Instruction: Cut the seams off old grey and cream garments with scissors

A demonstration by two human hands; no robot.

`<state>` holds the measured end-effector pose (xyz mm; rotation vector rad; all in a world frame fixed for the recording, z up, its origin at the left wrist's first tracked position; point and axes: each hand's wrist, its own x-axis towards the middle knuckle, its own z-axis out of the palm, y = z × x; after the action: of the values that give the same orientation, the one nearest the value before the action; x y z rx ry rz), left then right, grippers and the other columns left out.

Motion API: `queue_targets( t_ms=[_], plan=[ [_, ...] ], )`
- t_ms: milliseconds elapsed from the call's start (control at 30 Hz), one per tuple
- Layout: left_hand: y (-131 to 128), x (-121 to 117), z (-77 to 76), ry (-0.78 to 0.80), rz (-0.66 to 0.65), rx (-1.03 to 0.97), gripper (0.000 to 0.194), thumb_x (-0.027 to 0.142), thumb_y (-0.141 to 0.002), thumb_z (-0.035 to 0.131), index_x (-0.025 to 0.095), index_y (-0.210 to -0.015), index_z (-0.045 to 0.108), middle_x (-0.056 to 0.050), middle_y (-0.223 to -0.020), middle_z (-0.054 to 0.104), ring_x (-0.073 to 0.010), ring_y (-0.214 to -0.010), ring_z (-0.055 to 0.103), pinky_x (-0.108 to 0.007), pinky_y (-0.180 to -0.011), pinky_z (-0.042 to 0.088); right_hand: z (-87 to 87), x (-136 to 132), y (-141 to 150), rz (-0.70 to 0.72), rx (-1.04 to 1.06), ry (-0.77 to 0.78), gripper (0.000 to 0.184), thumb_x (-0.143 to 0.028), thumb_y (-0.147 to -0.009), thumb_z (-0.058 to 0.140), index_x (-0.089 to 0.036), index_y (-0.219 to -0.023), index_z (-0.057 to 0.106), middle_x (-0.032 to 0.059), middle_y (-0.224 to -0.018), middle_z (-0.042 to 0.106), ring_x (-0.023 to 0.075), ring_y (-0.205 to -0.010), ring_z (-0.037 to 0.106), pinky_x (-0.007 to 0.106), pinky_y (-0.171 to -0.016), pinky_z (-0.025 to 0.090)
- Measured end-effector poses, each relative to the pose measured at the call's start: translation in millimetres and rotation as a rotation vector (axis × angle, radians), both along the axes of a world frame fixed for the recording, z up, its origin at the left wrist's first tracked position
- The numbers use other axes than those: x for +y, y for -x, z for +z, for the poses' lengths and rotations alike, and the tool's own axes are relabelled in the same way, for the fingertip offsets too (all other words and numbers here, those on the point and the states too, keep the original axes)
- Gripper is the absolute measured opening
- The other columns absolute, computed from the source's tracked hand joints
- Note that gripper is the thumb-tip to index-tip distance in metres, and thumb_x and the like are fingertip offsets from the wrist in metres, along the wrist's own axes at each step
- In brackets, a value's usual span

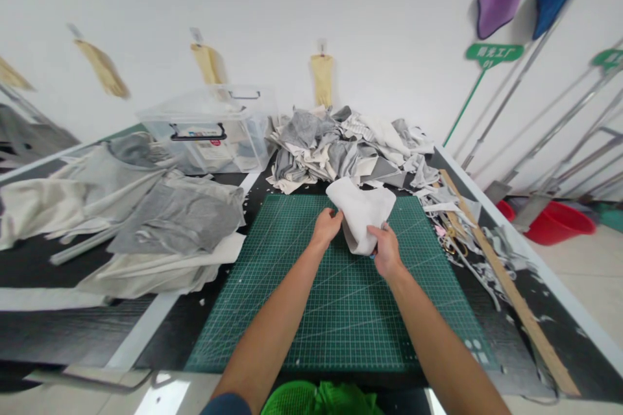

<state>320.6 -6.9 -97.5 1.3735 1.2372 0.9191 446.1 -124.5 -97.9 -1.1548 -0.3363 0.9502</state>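
2 hands (327, 227) (388, 253) grip white cloth (364, 207) — blue thing (373, 256) by the right one, mostly hidden.

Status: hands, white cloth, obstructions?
Left hand pinching white cloth by its edge. Right hand gripping its near side. Cloth over green cutting mat. Fabric scraps piled beyond, clear of hands.

The green sign (495, 52) at right reads "阳光工厂" above "01" in white; a 2nd green sign (608, 58) is cut off, and the label (213, 152) on the clear plastic box (239, 136) is too blurred to read
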Motion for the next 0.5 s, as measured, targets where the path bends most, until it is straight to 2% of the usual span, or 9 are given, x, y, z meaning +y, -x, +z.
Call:
queue_targets(
  t_ms=[100, 133, 233, 300, 333, 400, 500],
  plan=[
    [-8.4, -5.4, 2.0, 0.132, -0.077, -0.23, 0.047, 0.061, -0.091, 0.052, 0.017, -0.094, 0.069, -0.013, -0.094, 0.076, -0.0243, -0.083, 0.07, -0.037, -0.077, 0.056, -1.4, -2.5, 2.1, 0.155, -0.043, 0.032, 0.038, -0.028, -0.062, 0.078, -0.022, -0.096, 0.061, -0.0033, -0.078, 0.07, 0.0131, -0.057, 0.056, 0.022, -0.044, 0.037],
    [-9.7, -7.0, 3.4, 0.172, -0.087, -0.319, 0.05, 0.063, -0.09, 0.052, 0.017, -0.096, 0.07, -0.013, -0.095, 0.076, -0.0241, -0.083, 0.071, -0.037, -0.078, 0.056, -1.4, -4.0, 2.6, 0.221, -0.082, 0.042, 0.035, -0.028, -0.063, 0.078, -0.021, -0.094, 0.062, -0.0032, -0.074, 0.068, 0.0123, -0.055, 0.054, 0.021, -0.042, 0.033],
    [-6.8, -9.8, 8.2, 0.188, -0.044, -0.411, 0.04, 0.05, -0.078, 0.071, 0.014, -0.096, 0.072, -0.011, -0.088, 0.077, -0.0234, -0.08, 0.07, -0.033, -0.074, 0.055, 1.4, -9.9, 4.4, 0.445, -0.163, 0.033, 0.031, -0.032, -0.066, 0.083, -0.018, -0.085, 0.063, -0.0031, -0.067, 0.062, 0.0095, -0.053, 0.048, 0.02, -0.041, 0.025],
    [1.5, -10.4, 14.1, 0.142, 0.028, -0.374, 0.031, 0.037, -0.075, 0.073, 0.013, -0.094, 0.071, -0.008, -0.084, 0.076, -0.0222, -0.077, 0.068, -0.03, -0.07, 0.052, 6.1, -13.0, 5.2, 0.553, -0.129, -0.007, 0.036, -0.042, -0.069, 0.085, -0.018, -0.082, 0.063, -0.0021, -0.067, 0.061, 0.0094, -0.055, 0.049, 0.02, -0.042, 0.024],
    [7.2, -11.0, 18.9, 0.108, 0.068, -0.363, 0.027, 0.034, -0.077, 0.07, 0.013, -0.094, 0.07, -0.007, -0.085, 0.075, -0.0219, -0.078, 0.068, -0.03, -0.069, 0.052, 9.4, -13.5, 5.0, 0.563, -0.095, -0.033, 0.039, -0.049, -0.071, 0.084, -0.017, -0.08, 0.063, -0.0015, -0.068, 0.061, 0.0095, -0.055, 0.05, 0.02, -0.042, 0.024],
    [20.0, -14.9, 33.4, -0.059, 0.137, -0.3, 0.021, 0.031, -0.082, 0.063, 0.014, -0.094, 0.07, -0.008, -0.09, 0.075, -0.0235, -0.084, 0.068, -0.031, -0.074, 0.052, 16.8, -12.2, 2.3, 0.492, -0.034, -0.081, 0.046, -0.061, -0.076, 0.078, -0.018, -0.082, 0.064, -0.0003, -0.07, 0.062, 0.0093, -0.054, 0.05, 0.02, -0.042, 0.022],
    [33.5, -33.2, 63.1, -0.386, 0.111, -0.041, 0.016, 0.028, -0.089, 0.06, 0.018, -0.098, 0.068, -0.012, -0.103, 0.073, -0.0294, -0.105, 0.066, -0.038, -0.093, 0.049, 27.1, -6.5, -7.5, 0.34, -0.042, -0.103, 0.056, -0.07, -0.078, 0.071, -0.019, -0.101, 0.069, 0.0024, -0.082, 0.07, 0.0089, -0.052, 0.048, 0.021, -0.041, 0.021]
  ],
)
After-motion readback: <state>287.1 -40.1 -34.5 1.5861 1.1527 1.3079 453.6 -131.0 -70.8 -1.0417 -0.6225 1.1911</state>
